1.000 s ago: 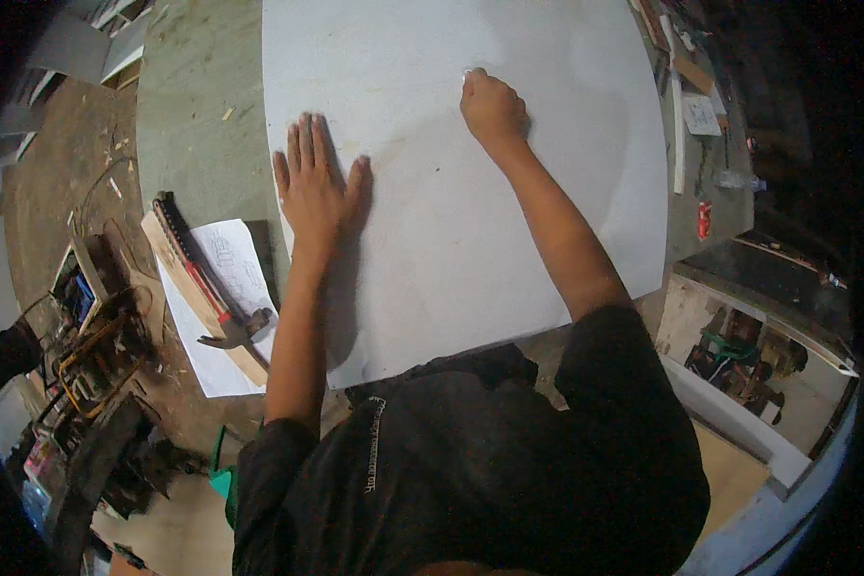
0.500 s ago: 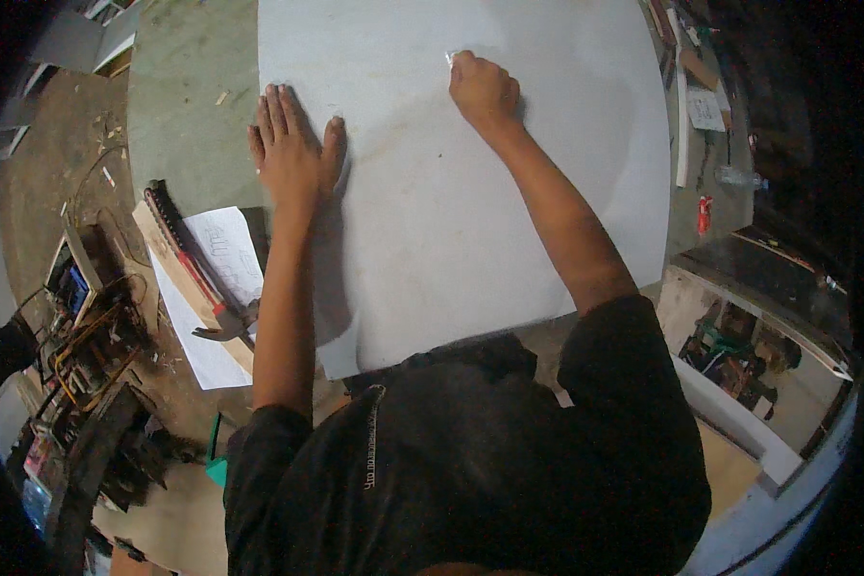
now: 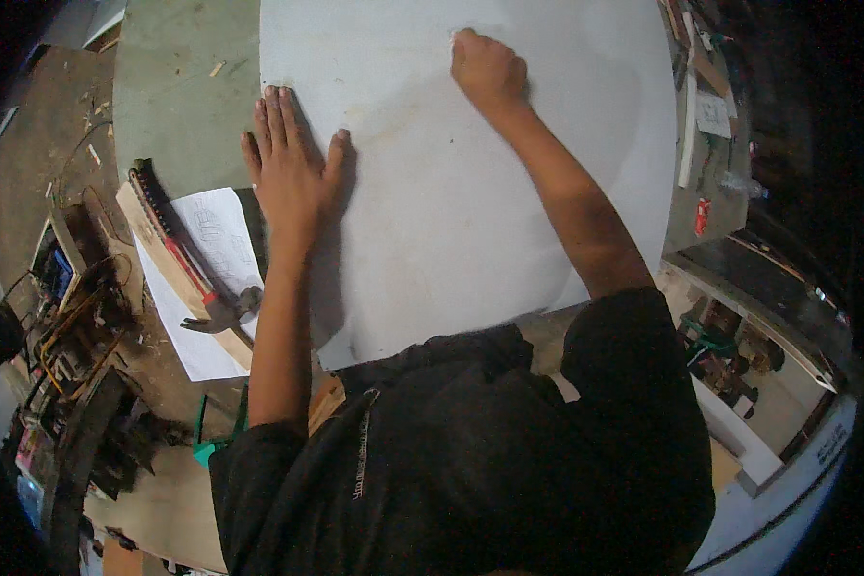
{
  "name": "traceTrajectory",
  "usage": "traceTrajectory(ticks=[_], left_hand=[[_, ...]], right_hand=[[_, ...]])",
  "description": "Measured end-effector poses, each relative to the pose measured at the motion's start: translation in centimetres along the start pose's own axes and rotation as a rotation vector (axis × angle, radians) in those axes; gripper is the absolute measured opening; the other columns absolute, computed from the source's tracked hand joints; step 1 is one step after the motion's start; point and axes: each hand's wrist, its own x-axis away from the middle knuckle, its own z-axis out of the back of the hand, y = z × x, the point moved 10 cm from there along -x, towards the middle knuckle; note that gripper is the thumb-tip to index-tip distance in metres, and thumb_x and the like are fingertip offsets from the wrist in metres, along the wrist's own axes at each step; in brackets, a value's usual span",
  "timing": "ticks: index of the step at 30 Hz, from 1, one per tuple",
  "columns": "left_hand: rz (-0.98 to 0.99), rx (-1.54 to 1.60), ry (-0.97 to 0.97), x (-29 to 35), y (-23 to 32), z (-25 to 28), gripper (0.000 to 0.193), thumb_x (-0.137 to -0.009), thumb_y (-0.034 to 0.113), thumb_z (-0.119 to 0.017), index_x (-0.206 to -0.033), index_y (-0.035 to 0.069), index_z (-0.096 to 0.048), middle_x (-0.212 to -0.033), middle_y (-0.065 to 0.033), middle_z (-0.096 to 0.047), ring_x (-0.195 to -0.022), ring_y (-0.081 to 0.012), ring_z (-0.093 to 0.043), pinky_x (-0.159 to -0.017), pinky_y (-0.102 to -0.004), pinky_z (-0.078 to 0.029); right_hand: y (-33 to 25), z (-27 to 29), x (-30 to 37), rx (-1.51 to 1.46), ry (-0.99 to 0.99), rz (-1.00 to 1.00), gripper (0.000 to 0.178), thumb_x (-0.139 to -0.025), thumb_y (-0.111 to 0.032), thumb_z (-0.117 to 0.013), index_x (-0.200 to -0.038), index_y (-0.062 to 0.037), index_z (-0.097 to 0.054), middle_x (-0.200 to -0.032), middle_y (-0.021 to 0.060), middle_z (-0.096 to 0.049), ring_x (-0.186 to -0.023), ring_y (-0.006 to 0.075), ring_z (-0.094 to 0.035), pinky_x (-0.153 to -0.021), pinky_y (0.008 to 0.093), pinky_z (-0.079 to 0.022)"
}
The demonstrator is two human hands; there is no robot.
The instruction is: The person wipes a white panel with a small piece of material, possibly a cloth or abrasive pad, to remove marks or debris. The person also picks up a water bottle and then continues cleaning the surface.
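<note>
A large pale sheet lies before me on a greenish work surface. My left hand rests flat near its left edge, fingers stretched out and thumb apart. Farther off and to the right, my right hand is closed in a fist against the sheet. A small whitish bit of something shows at its fingertips, too small to name. Left of my left forearm, a claw hammer with a red and black handle lies over a wooden strip and a paper with pencil drawings.
A crowded heap of tools and cables stands at the left. On the right are a red can-like object, a paper with writing, and a long white strip. An open box-like compartment holding tools sits at the lower right.
My right hand has moved slightly farther away over the sheet, still closed. The left hand stays flat in nearly the same place. The view has shifted a little.
</note>
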Motion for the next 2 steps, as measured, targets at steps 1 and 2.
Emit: traceTrajectory(ticks=[1,2], left_hand=[[0.003,-0.004,0.002,0.1,-0.1,0.0,0.084,-0.088,0.057,-0.047,-0.149,0.004,-0.025,-0.156,-0.0124,-0.025,-0.145,-0.0265,-0.021,-0.117,-0.0480,-0.012],[0.012,0.013,-0.006,0.0,-0.2,-0.1,0.086,-0.088,0.058,-0.048,-0.150,0.004,-0.023,-0.156,-0.0126,-0.024,-0.145,-0.0270,-0.021,-0.117,-0.0481,-0.011]], right_hand=[[1.1,0.2,-0.5,-0.014,0.004,-0.033,0.022,-0.089,-0.025,-0.054,-0.091,-0.0060,-0.065,-0.078,0.0185,-0.068,-0.073,0.0382,-0.068,-0.064,0.0486,-0.054],[2.2,0.5,-1.1,-0.028,0.011,-0.065,0.021,-0.089,-0.025,-0.055,-0.091,-0.0062,-0.065,-0.079,0.0191,-0.068,-0.073,0.0388,-0.067,-0.064,0.0488,-0.054]])
